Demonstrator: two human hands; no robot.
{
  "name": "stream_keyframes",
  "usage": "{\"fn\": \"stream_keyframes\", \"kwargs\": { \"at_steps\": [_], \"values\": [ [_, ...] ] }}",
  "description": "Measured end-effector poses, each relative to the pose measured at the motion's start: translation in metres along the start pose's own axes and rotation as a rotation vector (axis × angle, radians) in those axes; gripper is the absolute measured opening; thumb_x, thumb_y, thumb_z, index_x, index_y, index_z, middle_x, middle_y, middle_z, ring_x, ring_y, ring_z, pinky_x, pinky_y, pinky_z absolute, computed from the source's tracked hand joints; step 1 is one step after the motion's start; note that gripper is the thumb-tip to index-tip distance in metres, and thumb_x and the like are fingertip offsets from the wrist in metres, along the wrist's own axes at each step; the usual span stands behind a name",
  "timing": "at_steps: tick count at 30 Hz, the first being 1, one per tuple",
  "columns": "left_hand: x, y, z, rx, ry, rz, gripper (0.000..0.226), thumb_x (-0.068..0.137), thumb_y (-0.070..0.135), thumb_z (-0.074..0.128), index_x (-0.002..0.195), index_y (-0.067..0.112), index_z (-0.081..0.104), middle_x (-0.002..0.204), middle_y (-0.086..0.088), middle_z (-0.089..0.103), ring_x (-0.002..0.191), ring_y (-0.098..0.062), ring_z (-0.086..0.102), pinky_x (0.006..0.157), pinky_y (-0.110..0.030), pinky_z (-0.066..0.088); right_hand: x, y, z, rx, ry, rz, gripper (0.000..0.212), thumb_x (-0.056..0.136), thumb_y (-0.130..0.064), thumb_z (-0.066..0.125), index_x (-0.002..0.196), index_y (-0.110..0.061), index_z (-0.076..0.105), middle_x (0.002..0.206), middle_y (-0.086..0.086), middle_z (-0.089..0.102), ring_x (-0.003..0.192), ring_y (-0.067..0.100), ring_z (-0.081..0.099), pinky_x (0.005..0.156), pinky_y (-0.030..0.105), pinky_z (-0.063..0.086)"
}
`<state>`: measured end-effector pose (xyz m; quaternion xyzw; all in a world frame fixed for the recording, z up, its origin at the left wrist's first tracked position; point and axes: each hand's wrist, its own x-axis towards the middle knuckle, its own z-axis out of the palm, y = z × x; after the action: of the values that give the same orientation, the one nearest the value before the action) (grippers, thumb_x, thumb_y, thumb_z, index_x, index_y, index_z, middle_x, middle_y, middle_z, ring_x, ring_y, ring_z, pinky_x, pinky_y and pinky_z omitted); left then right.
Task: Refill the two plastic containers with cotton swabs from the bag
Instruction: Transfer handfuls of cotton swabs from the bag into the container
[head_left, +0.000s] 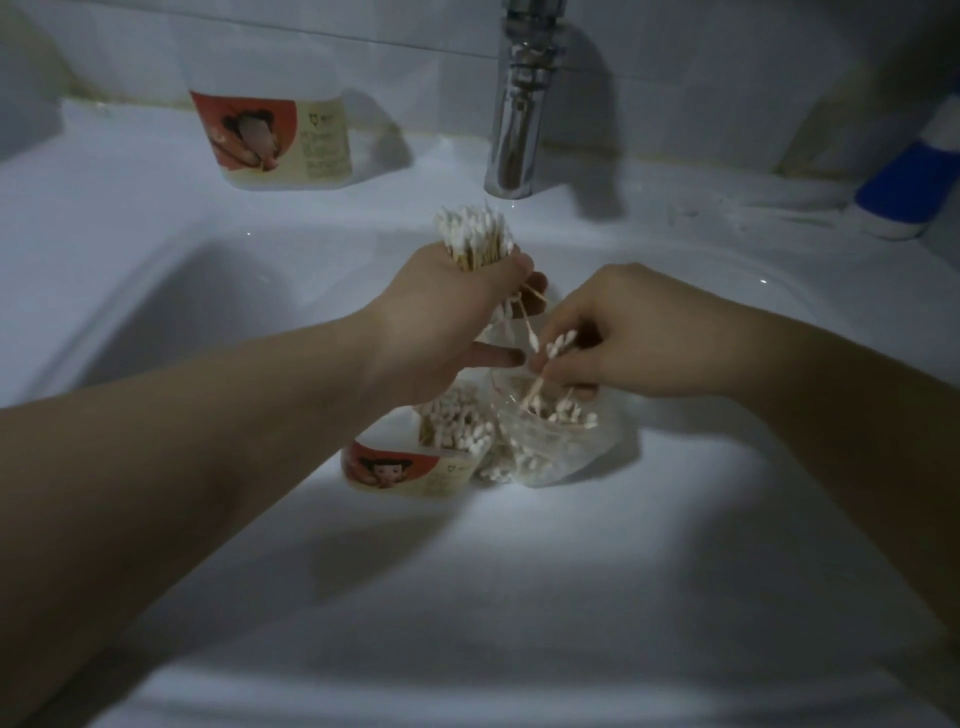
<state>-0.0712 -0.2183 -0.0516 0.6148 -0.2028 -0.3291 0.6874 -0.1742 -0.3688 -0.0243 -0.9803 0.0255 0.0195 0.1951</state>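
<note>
1. Left hand (452, 317): the grip is wrapped round a thick bundle of cotton swabs (475, 241). The tips point up and the bundle is held just below the spout of the tap (519, 98).
2. Right hand (618, 338): a narrow grip, thumb and fingertips pinching a few loose swabs (558, 345) just above the mouth of the bag.
3. Bag (561, 447): clear plastic, lying in the sink (519, 571) with many swabs inside, and touching the near container.
4. Near container (415, 462): labelled, in the basin under the left wrist. Swabs stand in it, and we judge it well on the way to full.
5. Far container (270, 135): on the ledge at the back left, well apart from both hands (we cannot tell its contents in this dim light).
6. Blue-and-white bottle (904, 192): on the ledge at the far right, not involved.
7. Step in hand, as we judge it: the strays are being collected to join the bundle.
8. Handling note:
   - We would lay the loose swabs parallel to the bundle before closing the left grip on them.
   - We would square the ends, then lower the lot upright into a container rather than dropping it.
   - We would keep the cotton away from the spout and any wet part of the basin.
</note>
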Motion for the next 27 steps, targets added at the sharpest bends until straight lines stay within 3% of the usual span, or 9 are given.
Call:
{"fn": "stream_keyframes", "kwargs": {
  "at_steps": [3, 5, 9, 11, 14, 19, 23, 25, 27],
  "values": [
    [-0.001, 0.001, 0.000, 0.023, 0.009, -0.011, 0.026, 0.103, 0.022, 0.059, 0.119, 0.003, 0.068, 0.113, -0.013, 0.075, 0.104, -0.024, 0.073, 0.083, -0.053, 0.061, -0.002, 0.002, -0.009, 0.128, 0.047, 0.039, 0.016, 0.083, -0.018, 0.080, 0.080, -0.034, 0.078, 0.064, -0.017, 0.072, 0.059, -0.002, 0.068, 0.061, 0.009, 0.046],
    [0.000, 0.001, 0.001, 0.011, 0.048, 0.003, 0.025, 0.103, 0.021, 0.059, 0.119, 0.004, 0.068, 0.101, -0.010, 0.077, 0.095, -0.018, 0.075, 0.080, -0.052, 0.062, -0.004, 0.001, -0.014, 0.226, 0.048, 0.057, 0.016, 0.084, -0.012, 0.079, 0.083, -0.029, 0.079, 0.066, -0.007, 0.075, 0.061, 0.008, 0.073, 0.063, 0.013, 0.053],
    [0.004, 0.002, 0.001, -0.061, 0.126, 0.039, 0.010, 0.098, 0.008, 0.061, 0.091, 0.012, 0.068, 0.067, 0.002, 0.069, 0.075, -0.014, 0.073, 0.072, -0.050, 0.064, -0.008, -0.001, -0.018, 0.285, 0.078, 0.095, 0.017, 0.083, -0.007, 0.078, 0.082, -0.023, 0.079, 0.063, -0.004, 0.074, 0.056, 0.008, 0.070, 0.054, 0.010, 0.047],
    [0.003, 0.002, 0.002, -0.064, 0.086, 0.056, 0.014, 0.095, 0.003, 0.060, 0.088, 0.014, 0.065, 0.069, -0.002, 0.070, 0.074, -0.019, 0.074, 0.067, -0.043, 0.064, -0.009, -0.001, -0.020, 0.316, 0.127, 0.117, 0.017, 0.083, -0.004, 0.077, 0.082, -0.021, 0.079, 0.060, -0.002, 0.073, 0.053, 0.007, 0.068, 0.050, 0.009, 0.044],
    [0.002, -0.004, 0.005, 0.028, 0.031, 0.067, 0.018, 0.090, -0.004, 0.061, 0.098, 0.012, 0.063, 0.080, -0.009, 0.071, 0.074, -0.021, 0.072, 0.063, -0.037, 0.061, -0.009, -0.003, -0.022, 0.374, 0.165, 0.108, 0.017, 0.082, -0.001, 0.077, 0.083, -0.018, 0.079, 0.061, 0.002, 0.073, 0.054, 0.010, 0.068, 0.053, 0.012, 0.048],
    [0.000, -0.007, 0.007, 0.129, -0.066, 0.024, 0.020, 0.094, 0.003, 0.060, 0.112, 0.003, 0.069, 0.099, -0.020, 0.074, 0.089, -0.028, 0.074, 0.081, -0.053, 0.062, -0.008, -0.006, -0.021, 0.469, 0.197, 0.088, 0.019, 0.083, 0.005, 0.074, 0.085, -0.013, 0.079, 0.062, -0.001, 0.072, 0.054, 0.008, 0.068, 0.055, 0.014, 0.051],
    [-0.002, -0.010, 0.005, 0.074, -0.214, -0.040, 0.017, 0.097, 0.010, 0.060, 0.106, 0.011, 0.074, 0.102, -0.016, 0.077, 0.097, -0.028, 0.076, 0.090, -0.051, 0.060, -0.006, -0.006, -0.014, 0.549, 0.241, 0.100, 0.017, 0.084, 0.010, 0.072, 0.092, -0.004, 0.077, 0.062, 0.001, 0.072, 0.054, 0.008, 0.069, 0.056, 0.012, 0.050],
    [-0.002, -0.011, 0.005, 0.055, -0.243, -0.055, 0.016, 0.097, 0.013, 0.061, 0.104, 0.012, 0.075, 0.099, -0.013, 0.078, 0.092, -0.024, 0.076, 0.082, -0.043, 0.063, -0.005, -0.006, -0.011, 0.551, 0.242, 0.106, 0.017, 0.084, 0.009, 0.072, 0.093, -0.005, 0.076, 0.067, 0.004, 0.074, 0.059, 0.013, 0.072, 0.058, 0.014, 0.052],
    [-0.002, -0.012, 0.004, 0.041, -0.250, -0.084, 0.017, 0.099, 0.012, 0.058, 0.109, 0.008, 0.072, 0.094, -0.012, 0.078, 0.079, -0.020, 0.074, 0.065, -0.032, 0.061, -0.005, -0.005, -0.011, 0.510, 0.238, 0.098, 0.019, 0.084, 0.007, 0.074, 0.093, -0.010, 0.075, 0.074, 0.007, 0.076, 0.063, 0.015, 0.075, 0.059, 0.013, 0.052]
  ]
}}
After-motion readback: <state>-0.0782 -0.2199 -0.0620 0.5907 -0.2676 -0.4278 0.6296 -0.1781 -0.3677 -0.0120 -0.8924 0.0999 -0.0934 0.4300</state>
